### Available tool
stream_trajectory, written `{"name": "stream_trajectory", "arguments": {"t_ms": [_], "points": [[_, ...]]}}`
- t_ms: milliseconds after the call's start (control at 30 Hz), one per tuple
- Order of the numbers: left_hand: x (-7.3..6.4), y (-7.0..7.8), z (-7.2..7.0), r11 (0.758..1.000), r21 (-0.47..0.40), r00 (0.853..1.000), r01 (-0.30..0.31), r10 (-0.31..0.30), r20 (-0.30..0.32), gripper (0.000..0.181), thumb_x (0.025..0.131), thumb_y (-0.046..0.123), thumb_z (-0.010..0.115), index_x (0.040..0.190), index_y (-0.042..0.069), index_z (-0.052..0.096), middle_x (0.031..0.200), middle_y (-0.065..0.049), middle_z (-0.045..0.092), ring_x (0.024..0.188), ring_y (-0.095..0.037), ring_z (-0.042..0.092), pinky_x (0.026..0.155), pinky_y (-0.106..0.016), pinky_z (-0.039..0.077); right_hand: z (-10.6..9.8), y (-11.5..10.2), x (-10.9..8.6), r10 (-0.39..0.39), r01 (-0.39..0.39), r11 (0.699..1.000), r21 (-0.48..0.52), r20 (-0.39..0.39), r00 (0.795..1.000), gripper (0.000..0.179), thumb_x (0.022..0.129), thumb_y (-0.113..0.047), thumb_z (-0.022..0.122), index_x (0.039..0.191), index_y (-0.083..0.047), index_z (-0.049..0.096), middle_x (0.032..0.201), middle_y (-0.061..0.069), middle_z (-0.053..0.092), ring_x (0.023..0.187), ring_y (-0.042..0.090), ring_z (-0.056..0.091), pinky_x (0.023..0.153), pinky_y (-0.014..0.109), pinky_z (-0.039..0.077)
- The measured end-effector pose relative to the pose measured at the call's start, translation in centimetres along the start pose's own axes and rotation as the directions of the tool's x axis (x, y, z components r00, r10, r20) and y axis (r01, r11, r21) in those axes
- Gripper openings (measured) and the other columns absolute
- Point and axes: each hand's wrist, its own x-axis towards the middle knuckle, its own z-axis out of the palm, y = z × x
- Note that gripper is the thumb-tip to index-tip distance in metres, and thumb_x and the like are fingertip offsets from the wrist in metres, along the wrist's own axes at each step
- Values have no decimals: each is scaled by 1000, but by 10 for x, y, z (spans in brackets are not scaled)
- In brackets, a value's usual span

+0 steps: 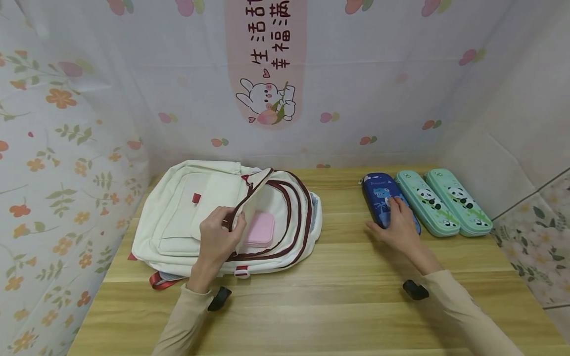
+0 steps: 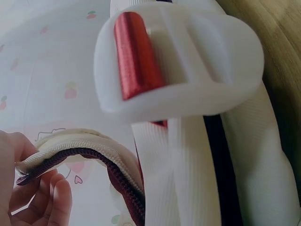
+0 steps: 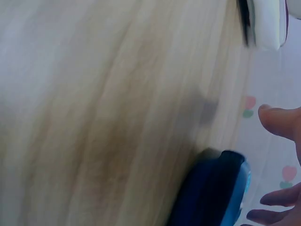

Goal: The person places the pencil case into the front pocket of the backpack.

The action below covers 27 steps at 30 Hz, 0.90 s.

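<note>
A white backpack (image 1: 187,217) with dark red zippers lies on the table. My left hand (image 1: 221,235) pinches the zippered edge of its front flap (image 2: 84,149) and holds it up. Inside the opening sits a pink box (image 1: 260,229). At the right, my right hand (image 1: 398,227) hovers over a dark blue pencil case (image 1: 378,195) with a dinosaur print. Its thumb and fingers (image 3: 280,121) are spread apart, with the case (image 3: 207,193) just below them in the right wrist view.
Two mint green panda pencil cases (image 1: 428,203) (image 1: 458,202) lie side by side, right of the blue one. A white plastic buckle (image 2: 188,61) on the backpack fills the upper left wrist view. Behind the wooden table (image 1: 338,296) hangs a printed cloth (image 1: 347,89).
</note>
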Motion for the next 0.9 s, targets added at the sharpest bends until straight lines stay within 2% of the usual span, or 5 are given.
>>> {"name": "stream_trajectory", "arguments": {"t_ms": [133, 333, 467, 700, 900], "points": [[-1, -1, 1, 1000, -1, 1000, -6, 6, 0, 7, 80, 3, 73, 80, -2, 68, 69, -12, 64, 58, -17, 58, 52, -16, 42, 1, 10, -4, 26, -27, 1000, -14, -40, 999, 98, 82, -32, 82, 145, 22, 29, 147, 47, 27, 132, 62, 31, 106, 74, 30], [-1, -3, 2, 1000, -12, 1000, -16, 16, 0, 5, 79, 1, 73, 80, -1, 68, 70, -11, 66, 58, -16, 60, 51, -16, 44, -2, 17, -12, 112, -112, 994, -20, -27, 993, 107, 81, -34, 83, 145, 25, 21, 141, 52, 26, 127, 65, 32, 102, 73, 32], [-2, -3, 1, 1000, -17, 1000, -14, 15, 11, 6, 80, 1, 73, 80, -1, 67, 70, -11, 64, 58, -16, 59, 51, -15, 43, -2, 21, -16, 193, -194, 980, -41, -20, 981, 112, 80, -43, 83, 141, 27, 21, 134, 51, 32, 120, 63, 38, 98, 71, 37], [-2, -3, -1, 1000, -13, 1000, -3, 4, 13, 6, 81, 0, 73, 79, -1, 67, 69, -10, 64, 58, -15, 58, 51, -14, 43, 0, 19, -19, 281, -283, 957, -68, -41, 959, 111, 76, -51, 84, 130, 29, 28, 120, 48, 42, 108, 58, 46, 90, 66, 43], [-3, -5, -2, 1000, -12, 1000, -4, 4, 10, 7, 81, 1, 73, 80, 0, 67, 68, -10, 63, 58, -16, 58, 51, -14, 42, 0, 19, -20, 357, -357, 932, -59, -22, 934, 110, 76, -55, 82, 128, 29, 34, 119, 48, 44, 107, 57, 49, 88, 65, 45]]}}
